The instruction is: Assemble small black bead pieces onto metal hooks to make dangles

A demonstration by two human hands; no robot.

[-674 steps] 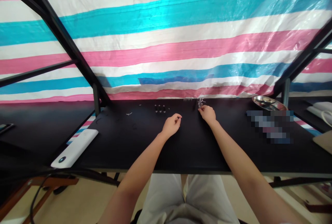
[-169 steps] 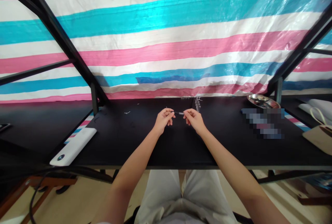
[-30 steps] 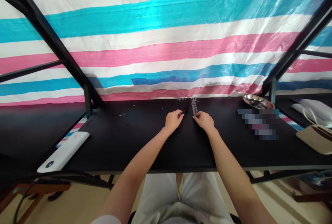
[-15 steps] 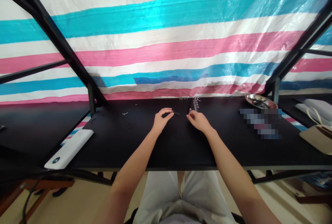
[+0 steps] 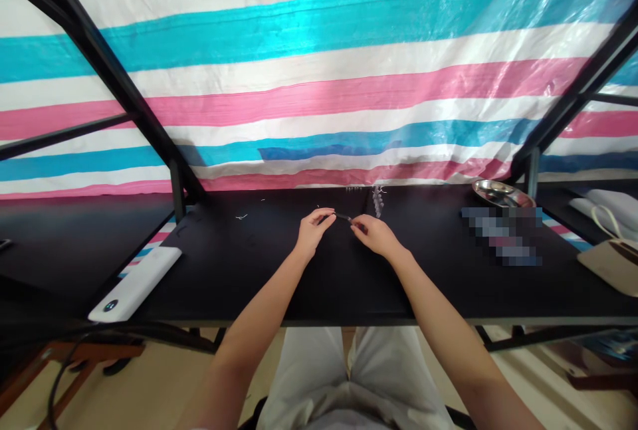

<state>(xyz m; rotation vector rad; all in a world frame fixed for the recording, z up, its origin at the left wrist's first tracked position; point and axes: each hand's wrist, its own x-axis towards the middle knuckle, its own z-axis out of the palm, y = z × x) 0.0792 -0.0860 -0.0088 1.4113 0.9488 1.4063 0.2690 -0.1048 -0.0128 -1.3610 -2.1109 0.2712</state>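
Note:
A thin dark stick (image 5: 341, 216) spans the gap between my two hands above the table. Its left end is pinched between thumb and fingers of my left hand (image 5: 313, 234). My right hand (image 5: 377, 234) is closed in a pinch at the stick's right end, where a small pale spot shows at the fingertips. Whether that is a separate small piece, I cannot tell. Just beyond the right hand lies a column of small clear greyish pieces (image 5: 377, 204) on the black table (image 5: 349, 277).
More tiny pieces (image 5: 353, 189) line the table's back edge. White scraps (image 5: 241, 217) lie at left, near a white power bank (image 5: 137, 284). At right are a shiny metal dish (image 5: 503, 195), a blurred-out item (image 5: 501, 236) and a beige bag (image 5: 611, 264). Black frame posts slant up both sides.
My right hand has moved left, from beside the column of small pieces to the right end of the stick. My left hand keeps its pinch and has barely shifted.

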